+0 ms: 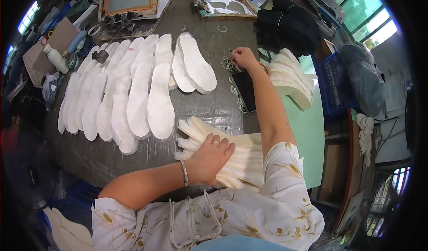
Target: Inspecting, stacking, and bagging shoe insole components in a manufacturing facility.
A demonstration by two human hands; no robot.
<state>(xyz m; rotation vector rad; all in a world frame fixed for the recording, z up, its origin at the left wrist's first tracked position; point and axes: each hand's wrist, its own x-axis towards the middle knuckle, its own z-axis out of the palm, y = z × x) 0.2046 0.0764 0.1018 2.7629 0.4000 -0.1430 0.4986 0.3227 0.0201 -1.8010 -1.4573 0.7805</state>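
- Stack (245,158) at the table's near side, in front of our body: cream insoles, soft and layered, long curved edges, fuzzy ends fanned out toward the left. Right end runs behind our sleeve (285,168).
- Left hand (209,159): palm down on the stack, fingers nearly straight and slightly spread, resting on top rather than wrapped round it.
- Right hand (244,58): reached far forward to the bands (228,65), thumb and fingers bent together. We can't tell whether a band is pinched.
- Bands: thin, pale, stretchy-looking loops, loosely heaped, some down along the phone's left edge.
- Phone (244,90): flat, dark, glossy, just beside our right forearm.
- White insoles (160,104): two overlapping rows on our left, smooth matte faces, fluffy rims, pair at the right end set askew. Dark lump (100,56) on top.
- Second stack (292,79): thick cream insoles, curved, right of our right hand, on a smooth pale green board (310,148).
- Table (198,107): grey-brown, shiny, wrinkled cover. We see an open strip between white insoles and bands, narrowing near the stack's fanned ends.
- Far edge: wood-rimmed frame (256,14); black cloth (285,30), soft and bunched, tight beside it.
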